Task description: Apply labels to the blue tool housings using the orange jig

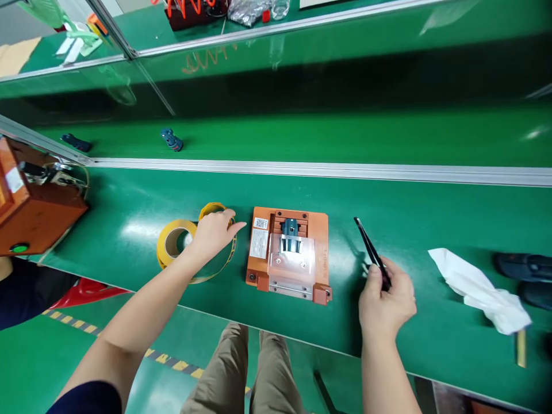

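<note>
My left hand [215, 233] is over a looped yellow strip [212, 209] beside a yellow tape roll [166, 244]. Its thumb and index finger are apart; the other fingertips are hidden, and I cannot tell whether they touch the strip. Between my hands sits an orange-brown fixture [321, 241] with a clear hinged cover [291, 267] lying over its front part. A dark blue-grey plastic part [290, 226] rests in the fixture, partly under the cover. My right hand [386, 302] is closed around black tweezers [368, 244], whose tips point up and left, above the table right of the fixture.
A crumpled white cloth [483, 287] and dark objects [526, 267] lie at the right. An orange-brown machine [38, 213] with a green button stands at the left, near another person's sleeve [30, 293]. Behind a metal rail [302, 168] are two small dark parts [171, 140].
</note>
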Motion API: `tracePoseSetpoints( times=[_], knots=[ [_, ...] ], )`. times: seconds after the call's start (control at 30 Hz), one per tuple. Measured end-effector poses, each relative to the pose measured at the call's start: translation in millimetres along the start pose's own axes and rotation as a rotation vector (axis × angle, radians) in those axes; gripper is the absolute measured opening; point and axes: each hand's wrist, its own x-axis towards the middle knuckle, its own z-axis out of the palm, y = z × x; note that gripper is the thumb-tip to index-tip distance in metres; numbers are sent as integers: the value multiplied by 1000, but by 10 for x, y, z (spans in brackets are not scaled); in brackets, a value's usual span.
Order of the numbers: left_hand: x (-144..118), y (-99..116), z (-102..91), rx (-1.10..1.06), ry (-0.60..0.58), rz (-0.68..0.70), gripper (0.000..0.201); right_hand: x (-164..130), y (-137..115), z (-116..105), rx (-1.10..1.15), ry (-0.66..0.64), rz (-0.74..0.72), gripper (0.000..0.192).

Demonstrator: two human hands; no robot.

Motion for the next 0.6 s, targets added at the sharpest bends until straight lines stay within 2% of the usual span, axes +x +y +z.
tracePoseSetpoints(
  times=[0.07, 0.13, 0.23, 0.3, 0.4, 0.5, 0.6],
  knots=[
    [-5, -19, -6, -54, -1, -50, 19, 5, -161, -59, 240, 9, 131, 48],
    [-107, -63, -67, -185, 33, -69, 22, 32, -368, -122, 588, -19, 307, 48],
    [-324, -122, -168, -444, 89, -90, 30, 109, -712, -189, 1106, -210, 524, 39],
    [-443, -148, -192, -566, 112, -113, 32, 156, -933, -191, 1298, -347, 557, 33],
    [-553, -167, -165, -676, 176, -160, 31, 191, -1231, -117, 1344, -510, 469, 25],
    [-617, -159, -129, -737, 224, -203, 25, 205, -1515, 11, 1247, -714, 362, 19],
    [-682, -146, -124, -754, 227, -218, 21, 225, -1803, 153, 1174, -850, 262, 21]
  ],
)
